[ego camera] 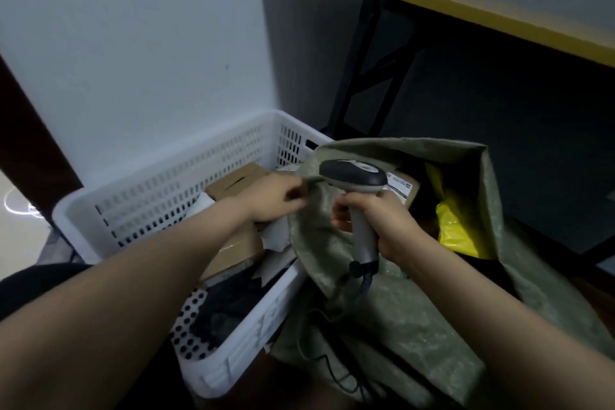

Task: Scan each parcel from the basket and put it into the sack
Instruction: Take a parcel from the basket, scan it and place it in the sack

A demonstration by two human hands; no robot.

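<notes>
2 parcels half-hidden in sack | scanner covers label

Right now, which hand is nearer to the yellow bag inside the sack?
Right. The right hand, gripping the scanner, is just left of the yellow bag; the left hand pinches the sack rim farther left, beside the basket.

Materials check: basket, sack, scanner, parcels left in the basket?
Basket: white moulded plastic, judging by its slotted walls.
Sack: dull green, looks like woven plastic; it creases softly with a faint sheen.
Scanner: hard plastic, dark head, grey handle.
Parcels: brown cardboard, apparently with tape; some white wrapping, material unclear.
</notes>
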